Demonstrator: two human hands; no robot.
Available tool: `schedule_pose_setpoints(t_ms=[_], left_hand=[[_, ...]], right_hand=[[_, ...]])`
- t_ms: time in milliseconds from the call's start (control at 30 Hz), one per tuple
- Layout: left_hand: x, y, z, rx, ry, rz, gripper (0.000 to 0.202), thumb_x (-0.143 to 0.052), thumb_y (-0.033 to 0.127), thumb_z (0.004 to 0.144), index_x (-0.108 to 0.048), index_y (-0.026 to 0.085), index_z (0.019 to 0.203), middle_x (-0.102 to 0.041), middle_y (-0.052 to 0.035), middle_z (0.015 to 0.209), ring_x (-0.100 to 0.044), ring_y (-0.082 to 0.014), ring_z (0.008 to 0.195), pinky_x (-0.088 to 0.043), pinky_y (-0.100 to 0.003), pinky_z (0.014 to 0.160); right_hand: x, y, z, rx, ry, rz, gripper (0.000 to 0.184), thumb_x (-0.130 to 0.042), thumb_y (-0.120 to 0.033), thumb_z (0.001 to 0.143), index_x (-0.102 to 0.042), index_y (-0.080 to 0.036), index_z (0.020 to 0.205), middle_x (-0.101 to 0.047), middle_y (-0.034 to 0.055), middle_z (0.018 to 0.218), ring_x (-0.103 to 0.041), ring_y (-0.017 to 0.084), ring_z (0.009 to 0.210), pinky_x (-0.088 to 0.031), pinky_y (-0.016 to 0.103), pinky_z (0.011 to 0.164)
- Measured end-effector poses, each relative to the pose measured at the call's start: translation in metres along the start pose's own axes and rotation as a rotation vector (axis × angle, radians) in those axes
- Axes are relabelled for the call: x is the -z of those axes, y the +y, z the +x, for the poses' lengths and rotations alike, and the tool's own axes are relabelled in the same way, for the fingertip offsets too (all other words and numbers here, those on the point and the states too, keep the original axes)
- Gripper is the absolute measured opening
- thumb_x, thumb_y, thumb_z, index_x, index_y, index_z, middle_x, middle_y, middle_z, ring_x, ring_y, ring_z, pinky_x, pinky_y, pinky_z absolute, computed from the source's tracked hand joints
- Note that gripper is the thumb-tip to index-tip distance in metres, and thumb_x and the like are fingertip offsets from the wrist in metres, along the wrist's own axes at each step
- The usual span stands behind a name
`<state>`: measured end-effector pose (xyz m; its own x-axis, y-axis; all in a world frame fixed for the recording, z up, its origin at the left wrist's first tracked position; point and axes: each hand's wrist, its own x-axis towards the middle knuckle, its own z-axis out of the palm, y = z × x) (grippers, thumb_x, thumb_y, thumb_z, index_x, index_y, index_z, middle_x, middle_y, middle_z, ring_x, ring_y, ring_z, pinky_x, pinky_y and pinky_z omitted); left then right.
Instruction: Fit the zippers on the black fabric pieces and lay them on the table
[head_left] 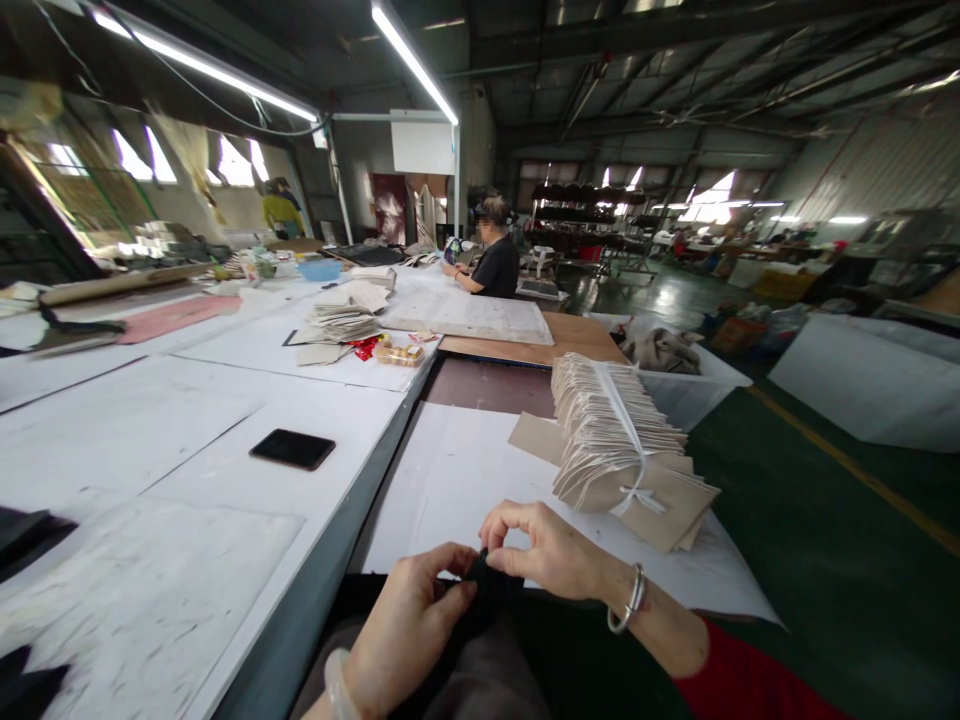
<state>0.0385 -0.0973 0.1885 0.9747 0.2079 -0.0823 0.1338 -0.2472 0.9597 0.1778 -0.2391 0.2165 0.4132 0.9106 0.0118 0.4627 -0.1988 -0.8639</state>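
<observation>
- At the lower centre of the frame, the left hand point(409, 615) pinches a small dark cloth piece point(487, 592) between thumb and forefinger, its other fingers curled under and partly hidden.
- Just to its right, the right hand point(551, 550) arches over the same cloth, thumb and forefinger tips drawn together at its upper edge.
- The cloth sits between the two sets of fingertips, above the person's lap; its lower outline is lost against the dark clothing.
- On the right wrist hangs a silver bangle point(637, 590), with a red sleeve point(750, 675) pushed up behind it; a pale bracelet point(337, 685) circles the left wrist at the bottom edge.
- Beyond the right hand, right of centre, a fanned bundle of beige pieces point(589, 430) lies on white paper point(450, 460), bound by a white strip tied in a bow point(639, 497).
- Left of centre, a black smartphone point(292, 449) lies flat on the white-covered table point(225, 400).
- Farther up the table, a loose stack of pale pieces point(341, 320) lies near a clear plastic box point(399, 354) with yellow contents and a red wrapper point(366, 347).
- Near the upper centre, a co-worker in a black top point(496, 265) sits or stands at the table.
</observation>
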Motion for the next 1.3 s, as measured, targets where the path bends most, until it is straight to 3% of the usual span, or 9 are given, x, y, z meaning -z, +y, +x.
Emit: schedule_pose_setpoints(t_ms=[133,267,433,567,700,800,900,1100,1300], left_hand=[[0.0,0.005,0.001,-0.024,0.009,0.046,0.024,-0.051,0.015,0.081,-0.072,0.017,0.091,-0.073,-0.0033,0.087,-0.065,-0.0202,0.079,-0.047,-0.026,0.072],[-0.003,0.003,0.002,-0.036,0.005,0.056,0.023,-0.051,0.012,0.078,-0.072,0.017,0.087,-0.072,-0.0025,0.081,-0.064,-0.0183,0.074,-0.047,-0.025,0.069],[-0.004,0.002,0.005,0.129,-0.026,-0.114,0.016,-0.054,0.022,0.077,-0.064,0.015,0.087,-0.059,0.0036,0.054,-0.048,-0.0096,0.039,-0.032,-0.019,0.039],[-0.002,0.005,0.008,0.238,-0.075,-0.237,0.026,-0.063,0.04,0.074,-0.058,0.016,0.082,-0.051,0.0066,0.044,-0.044,-0.0085,0.031,-0.025,-0.016,0.031],[0.005,0.011,0.009,0.221,0.002,-0.316,0.036,-0.074,0.047,0.067,-0.055,0.016,0.071,-0.058,0.0028,0.049,-0.057,-0.0114,0.043,-0.038,-0.016,0.039],[0.017,0.017,0.007,0.214,0.071,-0.397,0.041,-0.08,0.048,0.062,-0.057,0.015,0.068,-0.063,0.0007,0.06,-0.067,-0.0148,0.058,-0.046,-0.018,0.05],[0.032,0.022,0.002,0.221,0.139,-0.439,0.044,-0.084,0.049,0.06,-0.061,0.014,0.072,-0.066,0.0005,0.065,-0.069,-0.0155,0.062,-0.049,-0.019,0.056],[0.056,0.031,-0.009,0.257,0.238,-0.392,0.052,-0.085,0.053,0.059,-0.071,0.013,0.088,-0.074,-0.0053,0.071,-0.07,-0.017,0.062,-0.052,-0.022,0.058],[0.071,0.038,-0.016,0.271,0.26,-0.317,0.049,-0.083,0.051,0.06,-0.071,0.012,0.087,-0.072,-0.005,0.064,-0.068,-0.0171,0.059,-0.052,-0.022,0.056]], right_hand=[[-0.001,-0.007,-0.005,-0.018,0.054,-0.134,0.008,-0.062,-0.015,0.081,-0.067,-0.02,0.081,-0.07,-0.0001,0.086,-0.061,0.016,0.078,-0.044,0.027,0.072],[0.001,-0.007,-0.006,-0.08,0.017,-0.129,0.009,-0.061,-0.016,0.08,-0.069,-0.02,0.08,-0.069,-0.0019,0.076,-0.057,0.014,0.066,-0.04,0.025,0.06],[0.001,-0.002,0.001,-0.094,0.03,0.062,0.008,-0.063,-0.014,0.074,-0.07,-0.018,0.074,-0.069,-0.0012,0.075,-0.06,0.015,0.073,-0.044,0.026,0.069],[-0.001,-0.003,0.007,-0.136,0.002,0.185,0.002,-0.066,-0.017,0.071,-0.068,-0.016,0.071,-0.066,-0.0012,0.07,-0.057,0.014,0.069,-0.043,0.026,0.067],[-0.007,-0.007,0.01,-0.159,0.027,0.284,0.004,-0.067,-0.019,0.071,-0.064,-0.017,0.073,-0.065,-0.0006,0.069,-0.058,0.015,0.068,-0.044,0.027,0.066],[-0.015,-0.006,0.009,-0.062,0.18,0.399,0.016,-0.071,-0.024,0.074,-0.061,-0.02,0.086,-0.071,0.0049,0.099,-0.065,0.02,0.094,-0.047,0.034,0.085],[-0.031,-0.003,0.005,0.039,0.328,0.431,0.022,-0.071,-0.033,0.08,-0.059,-0.023,0.096,-0.061,0.0087,0.129,-0.055,0.024,0.122,-0.038,0.042,0.104],[-0.074,-0.004,0.006,0.056,0.486,0.427,0.016,-0.066,-0.036,0.083,-0.06,-0.021,0.082,-0.065,0.0095,0.117,-0.057,0.027,0.116,-0.039,0.039,0.102],[-0.087,-0.015,0.022,0.078,0.507,0.409,0.018,-0.057,-0.033,0.088,-0.057,-0.021,0.075,-0.066,0.0072,0.106,-0.06,0.023,0.101,-0.045,0.032,0.087]])
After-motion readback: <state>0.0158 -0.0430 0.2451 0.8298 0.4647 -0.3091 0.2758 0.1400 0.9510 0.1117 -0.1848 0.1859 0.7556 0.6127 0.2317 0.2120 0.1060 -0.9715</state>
